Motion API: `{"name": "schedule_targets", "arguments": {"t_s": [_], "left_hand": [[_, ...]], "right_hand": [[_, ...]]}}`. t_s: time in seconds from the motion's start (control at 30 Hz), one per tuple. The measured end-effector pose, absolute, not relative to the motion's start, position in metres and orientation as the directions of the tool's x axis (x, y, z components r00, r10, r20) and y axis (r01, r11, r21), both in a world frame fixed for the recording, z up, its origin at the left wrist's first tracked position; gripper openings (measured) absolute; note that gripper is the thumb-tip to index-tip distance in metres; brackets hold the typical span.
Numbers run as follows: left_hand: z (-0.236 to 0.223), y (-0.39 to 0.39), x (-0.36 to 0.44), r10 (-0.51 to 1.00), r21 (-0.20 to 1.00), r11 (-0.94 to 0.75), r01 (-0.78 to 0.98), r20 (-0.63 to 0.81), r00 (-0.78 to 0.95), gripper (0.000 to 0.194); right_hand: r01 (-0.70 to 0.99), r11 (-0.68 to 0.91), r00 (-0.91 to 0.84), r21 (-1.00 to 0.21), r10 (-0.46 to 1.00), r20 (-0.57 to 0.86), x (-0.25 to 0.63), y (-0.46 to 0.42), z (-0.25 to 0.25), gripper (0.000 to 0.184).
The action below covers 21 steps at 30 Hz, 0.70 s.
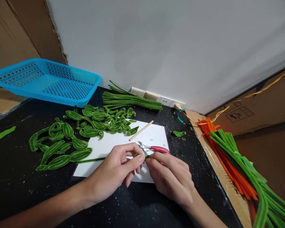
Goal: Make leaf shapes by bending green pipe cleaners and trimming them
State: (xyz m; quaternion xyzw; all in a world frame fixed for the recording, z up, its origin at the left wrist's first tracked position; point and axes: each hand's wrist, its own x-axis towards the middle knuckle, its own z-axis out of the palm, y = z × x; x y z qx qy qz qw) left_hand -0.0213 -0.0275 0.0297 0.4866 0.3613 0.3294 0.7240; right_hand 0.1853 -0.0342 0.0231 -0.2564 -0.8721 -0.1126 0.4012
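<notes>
My left hand (pixel 121 164) and my right hand (pixel 172 177) meet above a white sheet (pixel 104 142). Both pinch a short green pipe cleaner (pixel 147 157) at the fingertips, mostly hidden by the fingers. Red-handled cutting pliers (pixel 159 149) lie on the sheet just beyond my right fingers, jaws pointing left. Past them a thin wooden stick (pixel 141 130) rests at a slant. A straight green stem (pixel 91 160) runs from the left under my left hand. Many leaf shapes bent from green pipe cleaner (pixel 58 162) are heaped at the left and on the sheet's far edge.
A blue perforated basket (pixel 61 88) stands at the back left. Green pipe cleaners (pixel 130 100) lie bundled by the wall sockets (pixel 165 101). One loose leaf (pixel 179 134) sits right of the sheet. Orange stems (pixel 224 161) and more green stems (pixel 247 171) lie along the right edge.
</notes>
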Motion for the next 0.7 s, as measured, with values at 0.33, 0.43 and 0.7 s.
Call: {"name": "schedule_targets", "arguments": {"t_s": [0.33, 0.43, 0.7], "left_hand": [[0.0316, -0.0318, -0.0207, 0.841, 0.94, 0.317, -0.124, -0.218, 0.496, 0.033], [0.0326, -0.0281, -0.0213, 0.849, 0.933, 0.335, -0.135, -0.236, 0.474, 0.032], [0.0291, -0.0236, -0.0245, 0.924, 0.971, 0.227, -0.08, -0.189, 0.333, 0.027]], "right_hand": [[0.511, 0.859, -0.57, -0.021, 0.357, 0.74, 0.1855, -0.0347, 0.0257, 0.01], [0.535, 0.84, -0.503, -0.089, 0.401, 0.765, 0.1873, -0.0318, 0.021, 0.009], [0.656, 0.678, -0.182, -0.333, 0.57, 0.801, 0.1862, -0.0271, 0.0219, 0.036]]}}
